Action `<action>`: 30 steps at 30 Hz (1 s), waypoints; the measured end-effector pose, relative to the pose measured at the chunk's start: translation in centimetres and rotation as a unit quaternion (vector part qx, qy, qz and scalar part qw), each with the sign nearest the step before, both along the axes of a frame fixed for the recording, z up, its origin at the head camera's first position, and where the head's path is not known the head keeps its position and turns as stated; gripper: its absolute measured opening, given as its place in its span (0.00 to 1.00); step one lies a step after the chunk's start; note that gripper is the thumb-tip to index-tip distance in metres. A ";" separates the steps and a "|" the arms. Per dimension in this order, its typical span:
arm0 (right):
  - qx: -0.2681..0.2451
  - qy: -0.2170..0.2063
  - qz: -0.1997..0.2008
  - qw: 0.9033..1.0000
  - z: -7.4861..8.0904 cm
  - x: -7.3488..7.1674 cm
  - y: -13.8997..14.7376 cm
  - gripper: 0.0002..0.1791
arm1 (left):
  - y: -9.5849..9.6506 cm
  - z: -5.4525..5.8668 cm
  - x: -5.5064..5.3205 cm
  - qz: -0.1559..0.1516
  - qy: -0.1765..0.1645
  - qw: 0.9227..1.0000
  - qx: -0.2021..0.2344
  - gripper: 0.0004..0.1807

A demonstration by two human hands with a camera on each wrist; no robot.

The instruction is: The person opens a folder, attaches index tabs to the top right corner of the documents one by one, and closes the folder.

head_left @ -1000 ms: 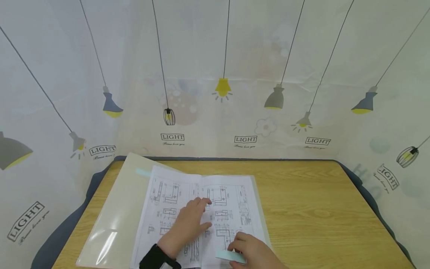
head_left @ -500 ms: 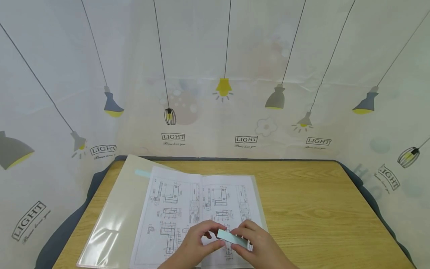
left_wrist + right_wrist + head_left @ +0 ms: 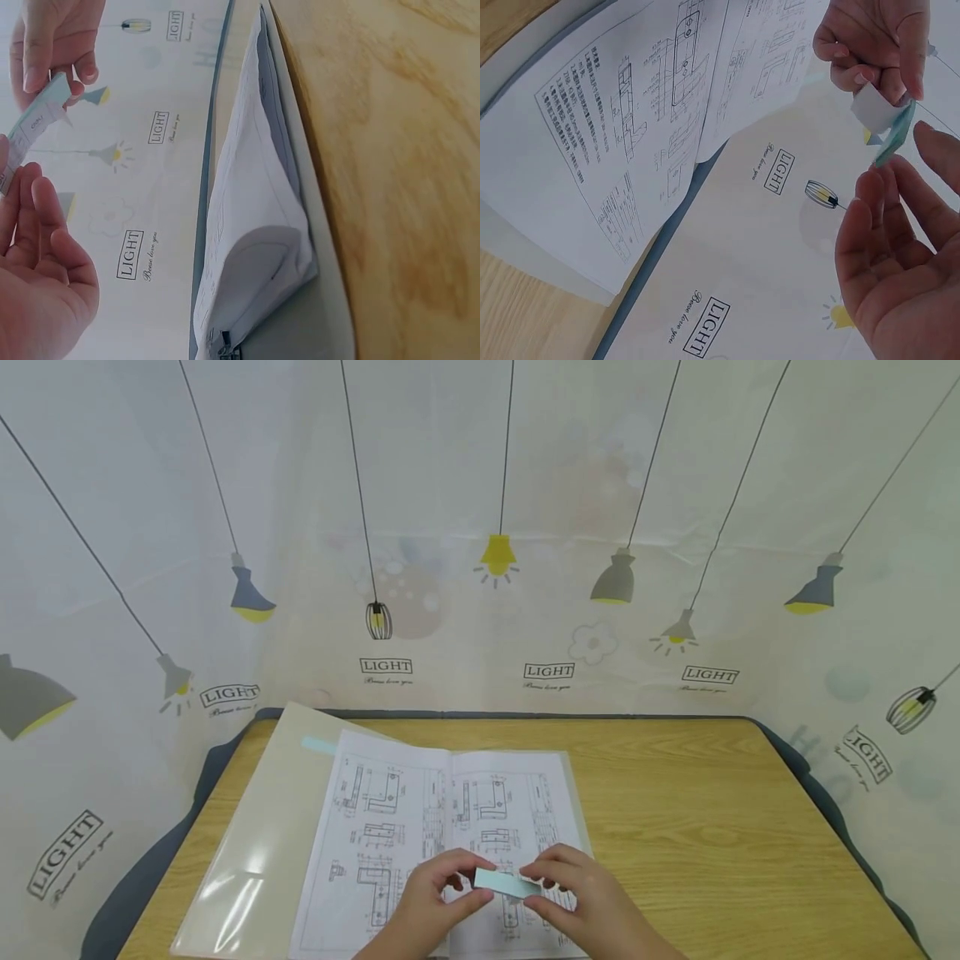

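A pale green narrow strip (image 3: 506,884) with a white paper flap (image 3: 876,107) is held between both hands above the drawing sheets. My left hand (image 3: 431,897) pinches its left end between thumb and fingers. At the other end, my right hand (image 3: 588,897) grips it with thumb and fingertips. Print shows on the white paper in the left wrist view. Beneath the hands an open folder (image 3: 262,827) holds white sheets (image 3: 397,860) with technical drawings, their lower right part hidden by the hands.
The folder's cream cover, bearing a light blue tab (image 3: 318,745), lies on the left of the wooden table (image 3: 697,835). In the left wrist view, a black clip-like part (image 3: 225,345) shows at the sheets' edge. A lamp-printed curtain (image 3: 450,485) hangs behind.
My left hand has moved off the sheets, down and right, and taken hold of the strip's left end. My right hand has lifted the strip slightly and moved it a little left.
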State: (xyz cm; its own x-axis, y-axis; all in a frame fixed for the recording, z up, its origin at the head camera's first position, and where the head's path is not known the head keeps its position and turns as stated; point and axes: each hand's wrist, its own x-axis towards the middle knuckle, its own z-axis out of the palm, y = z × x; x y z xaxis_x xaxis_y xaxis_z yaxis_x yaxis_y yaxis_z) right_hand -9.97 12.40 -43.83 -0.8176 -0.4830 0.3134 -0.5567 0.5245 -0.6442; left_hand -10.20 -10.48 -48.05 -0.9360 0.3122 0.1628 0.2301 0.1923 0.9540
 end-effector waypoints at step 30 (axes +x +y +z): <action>0.022 0.217 0.029 0.975 -0.6 -0.9 -0.1 0.02 | 0.1 -0.3 0.0 -0.038 0.024 0.999 0.015 0.11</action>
